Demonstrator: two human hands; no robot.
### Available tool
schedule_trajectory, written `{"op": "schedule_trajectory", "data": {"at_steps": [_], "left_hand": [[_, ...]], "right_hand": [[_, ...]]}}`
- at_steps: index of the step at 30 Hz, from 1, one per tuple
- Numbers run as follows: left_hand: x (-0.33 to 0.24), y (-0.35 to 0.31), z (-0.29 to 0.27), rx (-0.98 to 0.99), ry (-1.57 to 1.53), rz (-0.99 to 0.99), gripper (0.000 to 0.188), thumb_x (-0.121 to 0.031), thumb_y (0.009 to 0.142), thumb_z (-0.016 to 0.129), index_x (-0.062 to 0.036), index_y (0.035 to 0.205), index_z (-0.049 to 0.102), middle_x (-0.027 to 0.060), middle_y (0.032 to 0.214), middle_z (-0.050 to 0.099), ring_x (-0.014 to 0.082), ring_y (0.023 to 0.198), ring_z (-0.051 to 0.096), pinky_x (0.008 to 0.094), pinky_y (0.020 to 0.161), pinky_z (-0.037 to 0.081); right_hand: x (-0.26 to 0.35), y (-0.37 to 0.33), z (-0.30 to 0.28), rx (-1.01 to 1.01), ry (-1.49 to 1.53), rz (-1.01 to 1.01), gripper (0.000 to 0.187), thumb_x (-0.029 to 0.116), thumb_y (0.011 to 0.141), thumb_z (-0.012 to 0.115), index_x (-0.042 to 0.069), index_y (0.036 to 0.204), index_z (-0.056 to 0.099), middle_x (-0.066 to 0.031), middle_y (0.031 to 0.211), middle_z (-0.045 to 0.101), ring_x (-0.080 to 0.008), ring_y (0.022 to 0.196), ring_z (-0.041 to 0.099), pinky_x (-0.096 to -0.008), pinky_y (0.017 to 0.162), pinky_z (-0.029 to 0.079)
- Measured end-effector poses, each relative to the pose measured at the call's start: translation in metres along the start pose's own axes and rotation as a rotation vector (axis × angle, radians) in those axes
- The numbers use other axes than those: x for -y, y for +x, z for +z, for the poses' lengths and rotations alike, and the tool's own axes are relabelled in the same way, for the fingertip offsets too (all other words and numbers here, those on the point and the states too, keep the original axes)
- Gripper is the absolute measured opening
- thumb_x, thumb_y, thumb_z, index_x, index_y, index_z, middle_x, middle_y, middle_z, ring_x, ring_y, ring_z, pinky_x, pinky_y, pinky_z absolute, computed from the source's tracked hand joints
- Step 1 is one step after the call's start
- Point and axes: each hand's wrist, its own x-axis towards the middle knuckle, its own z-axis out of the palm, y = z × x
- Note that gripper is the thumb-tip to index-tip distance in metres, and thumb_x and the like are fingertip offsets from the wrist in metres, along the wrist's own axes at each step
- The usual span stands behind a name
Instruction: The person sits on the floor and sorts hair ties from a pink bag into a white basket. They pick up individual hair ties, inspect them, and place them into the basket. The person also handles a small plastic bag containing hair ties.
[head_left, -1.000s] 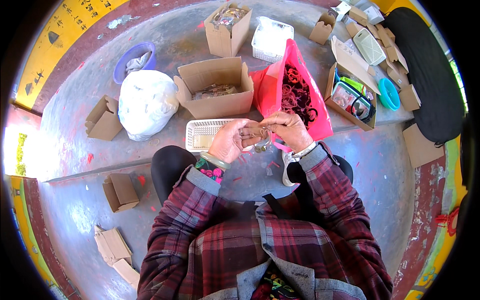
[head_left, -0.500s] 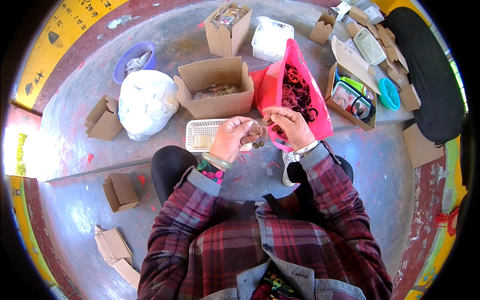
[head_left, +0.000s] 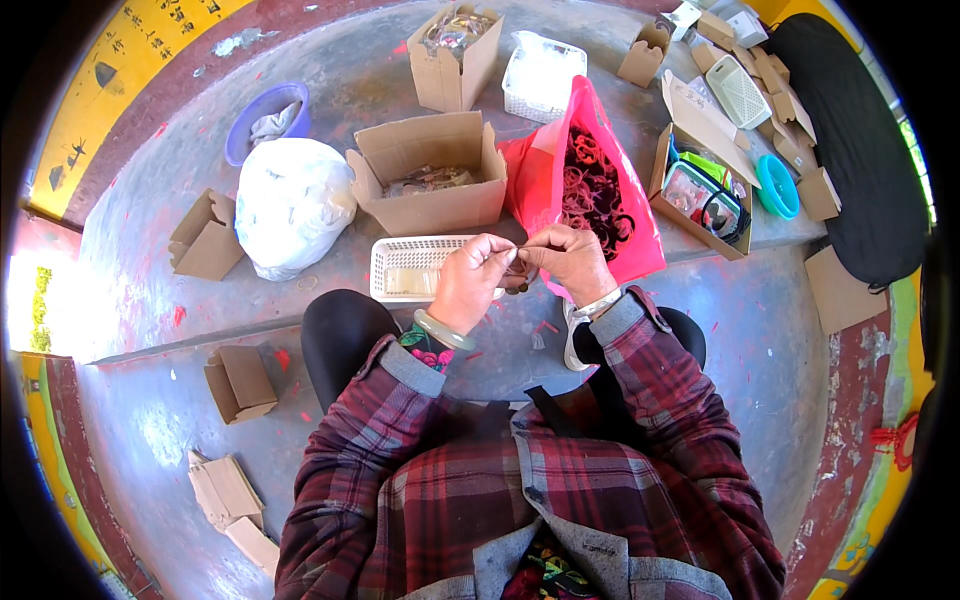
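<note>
Stretching beneath everything, a grey concrete floor (head_left: 760, 380) carries the clutter, with a long black form (head_left: 840, 150) along its right side. A bright pink bag (head_left: 540, 165) gapes just beyond the right hand (head_left: 575, 262), filled with dark red and black loops (head_left: 595, 190). Left of it stand a large open cardboard box (head_left: 435, 210) and a bulging white plastic bag (head_left: 295, 210). A lidded carton (head_left: 710, 130), flap up, sits to the right. Farther out are a purple basin (head_left: 245, 115) and a turquoise bowl (head_left: 777, 188). A shallow white basket (head_left: 380, 262) lies nearest, the left hand (head_left: 465, 280) blocking its right end. In front of the pink bag, each hand's grip is pinched, thumb to finger, on a small brownish looped item (head_left: 516, 272), dark round bits (head_left: 517, 289) at its lower end.

Fingers cover much of that item, so its exact shape is unclear. A white shoe (head_left: 578, 345) shows only partly below the right hand, and the cardboard box's packets blur together.

Columns of dark characters on the yellow wall (head_left: 75, 100) are cut off at the top; faint handwriting marks the carton's flap.
</note>
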Motion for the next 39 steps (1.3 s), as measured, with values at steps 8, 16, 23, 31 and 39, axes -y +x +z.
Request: {"op": "schedule_trajectory", "data": {"at_steps": [8,16,23,31,39], "left_hand": [[-0.017,-0.003,-0.002,0.056,-0.002,0.053,0.016,-0.009,0.092,0.049,0.0039,0.1,0.055,0.0082,0.089,0.062,0.0137,0.08,0.063,0.027,0.073,0.054],[-0.021,-0.004,-0.002,0.084,-0.021,0.044,0.017,-0.008,0.093,0.046,0.0036,0.102,0.055,0.009,0.091,0.063,0.0143,0.08,0.063,0.0273,0.075,0.053],[-0.023,-0.004,-0.006,0.108,0.159,0.069,0.021,-0.012,0.091,0.051,0.0035,0.105,0.055,0.0082,0.099,0.061,0.0128,0.083,0.062,0.0269,0.069,0.051],[-0.013,-0.002,-0.008,0.142,0.97,0.311,0.015,-0.016,0.082,0.062,-0.0035,0.088,0.066,0.0128,0.072,0.063,0.0223,0.062,0.061,0.0302,0.059,0.047],[-0.028,-0.004,-0.01,0.184,0.784,0.28,0.014,-0.015,0.082,0.061,-0.0034,0.088,0.067,0.0121,0.069,0.063,0.0189,0.06,0.061,0.0276,0.058,0.047]], "right_hand": [[0.014,-0.003,-0.008,0.071,0.099,-0.043,0.007,0.004,0.078,0.066,-0.003,0.08,0.066,-0.0047,0.071,0.061,-0.0104,0.064,0.057,-0.0245,0.06,0.046],[0.005,0.0,-0.018,0.072,0.065,-0.007,0.01,0.007,0.076,0.068,-0.002,0.079,0.067,-0.0023,0.072,0.06,-0.0092,0.068,0.055,-0.0237,0.063,0.043],[0.007,-0.001,-0.018,0.026,-0.194,-0.181,0.005,0.004,0.073,0.068,0.0,0.075,0.066,-0.0036,0.068,0.059,-0.0101,0.066,0.054,-0.0251,0.06,0.043],[0.003,-0.005,-0.011,0.152,-0.469,-0.501,0.005,0.001,0.072,0.065,0.001,0.076,0.063,-0.0065,0.072,0.059,-0.0201,0.07,0.057,-0.0304,0.063,0.045],[0.013,-0.008,-0.013,0.105,-0.609,-0.631,0.003,0.004,0.073,0.065,0.003,0.075,0.062,-0.0061,0.071,0.058,-0.0235,0.068,0.055,-0.0326,0.064,0.044]]}}
